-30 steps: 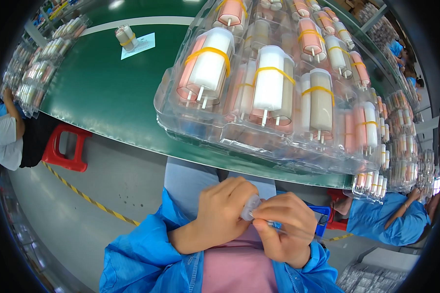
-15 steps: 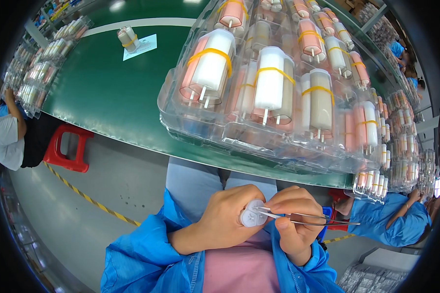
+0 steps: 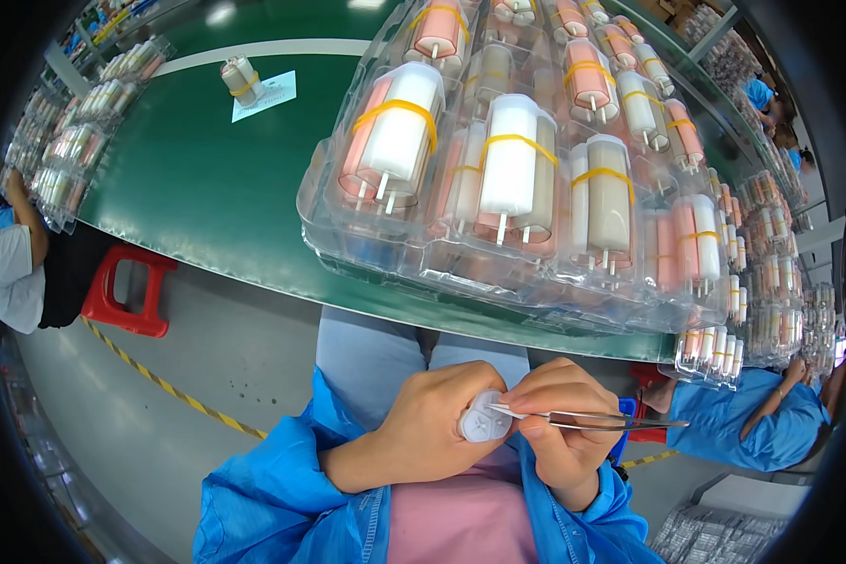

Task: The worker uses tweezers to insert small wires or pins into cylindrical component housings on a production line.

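My left hand (image 3: pixel 409 428) is closed around a pale, round piece with a three-lobed end face (image 3: pixel 484 418); the rest of it is hidden in my fist. That end face is turned up toward the head view, above my lap. In my right hand (image 3: pixel 564 414) is a pair of metal tweezers (image 3: pixel 611 422), pinched between thumb and fingers. Its tips lie close together over the upper right part of the end face. Whether they grip anything there is too small to tell.
Stacked clear plastic trays (image 3: pixel 367 249) hold several banded bundles of pink, white and grey cylinders on the green table (image 3: pixel 197 188). Another bundle (image 3: pixel 240 83) stands by a pale card (image 3: pixel 268 97). A red stool (image 3: pixel 146 296) is at left; co-workers sit left (image 3: pixel 17 268) and right (image 3: pixel 724 418).
The tweezers' arms have come closer together, and their tips have shifted slightly left and down on the end face. My left hand keeps its hold. The whole view has moved a little.
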Demonstrator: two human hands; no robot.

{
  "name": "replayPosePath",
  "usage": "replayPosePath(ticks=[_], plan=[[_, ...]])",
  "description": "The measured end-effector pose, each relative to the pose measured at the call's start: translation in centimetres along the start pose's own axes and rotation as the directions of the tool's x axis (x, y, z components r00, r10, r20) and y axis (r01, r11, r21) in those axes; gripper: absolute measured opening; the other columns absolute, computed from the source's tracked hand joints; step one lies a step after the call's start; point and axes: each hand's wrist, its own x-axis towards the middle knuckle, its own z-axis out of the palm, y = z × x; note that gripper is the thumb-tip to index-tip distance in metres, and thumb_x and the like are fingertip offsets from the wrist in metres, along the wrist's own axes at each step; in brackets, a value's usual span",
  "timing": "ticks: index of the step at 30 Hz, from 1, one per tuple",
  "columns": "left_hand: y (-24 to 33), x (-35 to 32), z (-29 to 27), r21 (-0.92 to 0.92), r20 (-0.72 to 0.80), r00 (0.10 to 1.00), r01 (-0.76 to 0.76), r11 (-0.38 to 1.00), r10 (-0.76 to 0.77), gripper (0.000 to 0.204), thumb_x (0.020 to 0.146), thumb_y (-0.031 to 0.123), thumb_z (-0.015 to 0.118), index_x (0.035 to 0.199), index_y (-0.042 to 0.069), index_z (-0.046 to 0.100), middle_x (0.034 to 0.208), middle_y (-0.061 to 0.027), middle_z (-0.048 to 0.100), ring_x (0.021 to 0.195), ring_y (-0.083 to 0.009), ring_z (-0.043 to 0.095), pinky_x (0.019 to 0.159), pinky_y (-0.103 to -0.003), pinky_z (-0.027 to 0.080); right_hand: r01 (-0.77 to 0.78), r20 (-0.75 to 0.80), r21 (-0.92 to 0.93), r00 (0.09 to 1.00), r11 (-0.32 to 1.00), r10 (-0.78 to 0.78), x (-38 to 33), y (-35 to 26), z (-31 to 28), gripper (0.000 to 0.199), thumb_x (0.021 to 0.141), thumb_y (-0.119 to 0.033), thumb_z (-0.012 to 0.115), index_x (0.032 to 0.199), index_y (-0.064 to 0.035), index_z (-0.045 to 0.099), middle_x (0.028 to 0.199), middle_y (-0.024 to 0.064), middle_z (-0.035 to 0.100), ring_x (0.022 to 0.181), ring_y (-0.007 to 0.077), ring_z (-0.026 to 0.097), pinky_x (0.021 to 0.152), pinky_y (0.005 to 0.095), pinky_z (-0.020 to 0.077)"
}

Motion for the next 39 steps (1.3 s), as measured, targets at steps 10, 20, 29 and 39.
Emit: replayPosePath(ticks=[10,20,29,39], plan=[[-0.2,-0.1,0.2,0.008,-0.023,1.0,-0.003,1.0,0.003,0.023,0.072,0.012,0.076,0.081,0.005,0.056,0.07,-0.011,0.059,0.061,-0.0312,0.06,0.052,-0.038,0.045,-0.018,-0.039,0.014,0.999,1.0,0.019,-0.1,-0.1,0.3,0.011,0.072,-0.001,0.071,0.083,0.0023,0.067,0.079,0.0128,0.068,0.066,0.0247,0.064,0.061,0.0313,0.0499],[-0.6,-0.3,0.4,0.107,-0.035,0.999,-0.016,0.994,0.02,0.02,0.071,0.01,0.072,0.082,0.005,0.055,0.071,-0.0113,0.059,0.063,-0.0317,0.06,0.053,-0.039,0.046,0.068,0.046,-0.115,0.997,0.991,-0.063,0.6,-0.4,0.3,0.01,0.073,-0.002,0.071,0.081,0.0007,0.066,0.078,0.0114,0.066,0.066,0.0258,0.062,0.06,0.0319,0.0492],[-0.8,0.3,0.5,0.393,-0.049,0.988,-0.115,0.912,0.145,0.019,0.071,0.01,0.07,0.081,0.006,0.054,0.073,-0.0071,0.058,0.066,-0.0279,0.06,0.051,-0.039,0.046,0.143,0.107,-0.354,0.988,0.924,-0.112,0.9,-1.5,0.5,0.014,0.069,0.001,0.072,0.082,0.001,0.066,0.077,0.0121,0.065,0.066,0.0265,0.061,0.06,0.0306,0.0483],[-0.2,0.4,0.3,0.214,-0.117,0.991,-0.041,0.976,0.067,0.02,0.07,0.009,0.072,0.077,0.008,0.054,0.07,-0.0077,0.056,0.064,-0.0289,0.058,0.051,-0.039,0.044,-0.007,-0.173,0.136,0.984,0.991,0.03,-1.4,0.0,-0.1,0.018,0.08,-0.008,0.069,0.091,0.0056,0.065,0.084,0.0168,0.067,0.073,0.0218,0.063,0.063,0.0292,0.0484]])
